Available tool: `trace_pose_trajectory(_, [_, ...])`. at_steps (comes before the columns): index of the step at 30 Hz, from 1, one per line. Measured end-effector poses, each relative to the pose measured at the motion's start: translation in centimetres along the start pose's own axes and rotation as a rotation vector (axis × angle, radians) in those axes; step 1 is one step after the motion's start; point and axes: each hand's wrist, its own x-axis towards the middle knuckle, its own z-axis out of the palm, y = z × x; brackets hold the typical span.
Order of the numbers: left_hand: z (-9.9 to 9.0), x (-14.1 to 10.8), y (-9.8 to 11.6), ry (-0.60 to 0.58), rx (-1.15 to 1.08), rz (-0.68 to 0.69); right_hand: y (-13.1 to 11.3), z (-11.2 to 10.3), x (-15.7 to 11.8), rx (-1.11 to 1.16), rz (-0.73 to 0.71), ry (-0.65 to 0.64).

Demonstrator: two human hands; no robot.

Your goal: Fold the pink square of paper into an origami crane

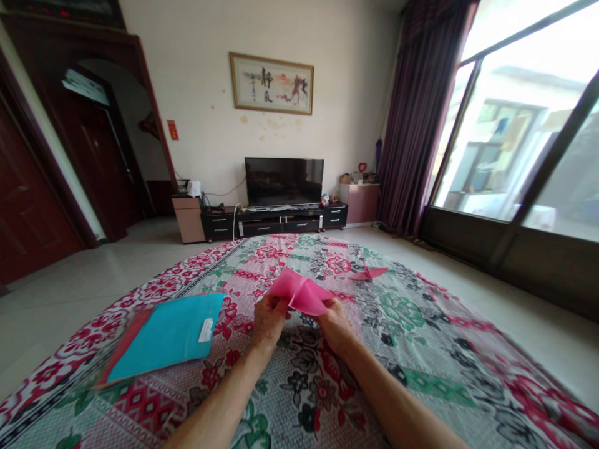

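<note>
A sheet of pink paper [299, 290], folded with a raised crease near its middle, is held up between my two hands above the patterned cloth. My left hand [271, 317] pinches its left side, thumb and fingers closed on the edge. At the right corner, my right hand [335, 318] grips the paper in the same way; some of its fingers are hidden beneath. Beyond my right hand lies a folded pink paper shape [369, 273] with a pointed wing on each side.
A blue packet [168, 333] with a white label lies on the floral cloth [407, 374] at the left, reddish sheets showing under it. Farther off, a television [284, 181] stands on a low black cabinet [266, 226]. Curtains [412, 118] and a large window are at the right.
</note>
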Motion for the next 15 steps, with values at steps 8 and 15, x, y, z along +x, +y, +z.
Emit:
trace_pose_trajectory(8, [0.00, -0.09, 0.14, 0.004, -0.003, 0.022, 0.69, -0.13, 0.34, 0.123, 0.078, 0.135])
trace_pose_trajectory(15, [-0.30, -0.05, -0.23, -0.013, 0.008, 0.028, 0.34, -0.17, 0.09, 0.181, 0.068, 0.073])
